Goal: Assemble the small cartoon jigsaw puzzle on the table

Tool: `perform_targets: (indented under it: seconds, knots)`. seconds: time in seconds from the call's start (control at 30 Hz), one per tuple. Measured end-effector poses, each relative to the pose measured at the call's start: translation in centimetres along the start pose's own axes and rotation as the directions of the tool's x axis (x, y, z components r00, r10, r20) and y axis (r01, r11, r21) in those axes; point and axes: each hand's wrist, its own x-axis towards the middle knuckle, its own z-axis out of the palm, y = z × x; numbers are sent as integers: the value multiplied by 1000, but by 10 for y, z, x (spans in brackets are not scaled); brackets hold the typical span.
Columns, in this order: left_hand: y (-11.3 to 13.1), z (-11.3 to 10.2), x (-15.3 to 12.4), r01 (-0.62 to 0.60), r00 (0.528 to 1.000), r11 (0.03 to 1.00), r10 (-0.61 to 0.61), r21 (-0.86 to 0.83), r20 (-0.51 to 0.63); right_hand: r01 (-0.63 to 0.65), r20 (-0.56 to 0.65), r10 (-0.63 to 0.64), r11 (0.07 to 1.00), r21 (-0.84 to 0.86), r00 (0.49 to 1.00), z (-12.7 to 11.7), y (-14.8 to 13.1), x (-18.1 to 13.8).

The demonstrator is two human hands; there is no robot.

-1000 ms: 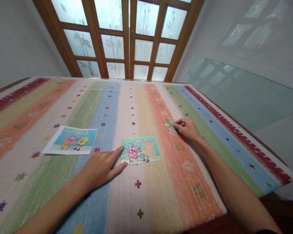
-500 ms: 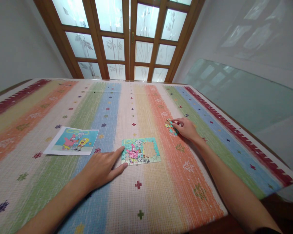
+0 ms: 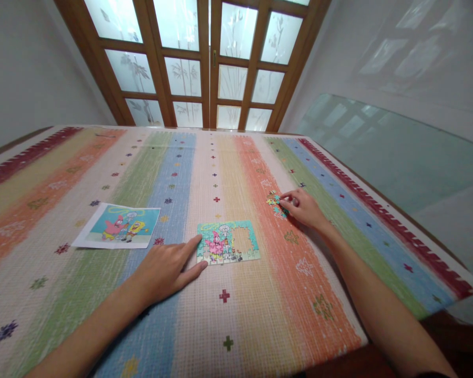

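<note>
Left hand (image 3: 167,268) spread, right hand (image 3: 303,207) curled

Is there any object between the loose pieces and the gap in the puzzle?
Nothing visible: only tablecloth and the right border of the puzzle lie between. The right hand is at the pieces; the left hand is at the puzzle's left.

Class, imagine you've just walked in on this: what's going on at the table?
A person is handling a part-built jigsaw. The left hand rests against the left edge of the puzzle, which has a bare gap in its right half. The right hand is at the loose pieces; whether it holds one is hard to tell. A picture of the same characters lies to the left on the striped cloth.
</note>
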Motion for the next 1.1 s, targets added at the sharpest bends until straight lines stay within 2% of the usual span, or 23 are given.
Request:
perform_targets:
  seconds: [0.17,0.47,0.6,0.8,0.97,1.1]
  knots:
    - [1,-2,1,-4,1000,1000,3,25,9,53,13,-54,998,37,998,-4,0,-2]
    - [1,0,-1,-16,1000,1000,17,12,-7,109,164,-129,986,126,978,-18,4,-4]
    - [0,0,-1,-16,1000,1000,16,1,-14,92,139,-109,988,125,984,-25,9,-3]
    - [-1,3,-1,-20,1000,1000,20,19,-8,6,41,-11,994,105,999,-27,21,-3]
    - [-1,3,-2,-3,1000,1000,3,18,2,-13,64,6,995,101,998,-26,23,-4]
    - [-1,1,-1,-8,1000,999,7,31,14,-18,32,16,998,60,999,-28,25,-3]
